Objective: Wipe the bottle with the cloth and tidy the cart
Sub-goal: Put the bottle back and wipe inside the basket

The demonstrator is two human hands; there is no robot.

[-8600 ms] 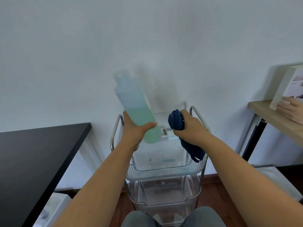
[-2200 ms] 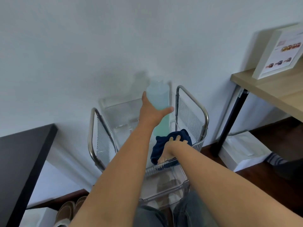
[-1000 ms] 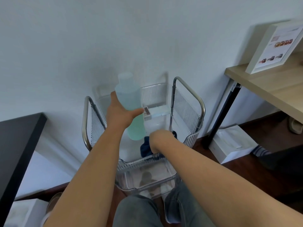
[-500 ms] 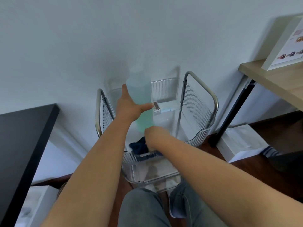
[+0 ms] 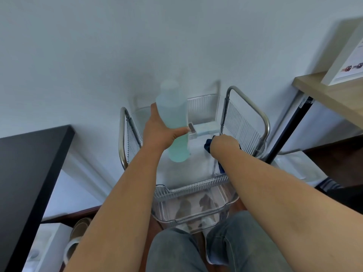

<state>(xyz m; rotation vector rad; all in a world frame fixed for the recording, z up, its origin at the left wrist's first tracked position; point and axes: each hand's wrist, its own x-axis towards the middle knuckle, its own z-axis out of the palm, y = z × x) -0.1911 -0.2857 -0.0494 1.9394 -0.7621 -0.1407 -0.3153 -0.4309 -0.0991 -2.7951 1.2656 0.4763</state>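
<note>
My left hand (image 5: 160, 134) grips a pale blue-green plastic bottle (image 5: 174, 122) around its middle and holds it nearly upright above the top tray of the clear cart (image 5: 192, 186). My right hand (image 5: 224, 145) is down inside the top tray at its right side, closed on a dark blue cloth (image 5: 207, 146). Only a bit of the cloth shows to the left of my hand, and another bit under my forearm. A small white box (image 5: 203, 128) lies at the back of the tray.
The cart has metal side handles (image 5: 264, 122) and a lower clear tray (image 5: 194, 213). A black table (image 5: 25, 173) stands at the left, a wooden shelf (image 5: 330, 95) with a white box at the right. White boxes lie on the floor on both sides. My knees are below.
My right hand has slid the cloth from the tray's front left to its right side. The bottle stays held above the tray in my left hand.
</note>
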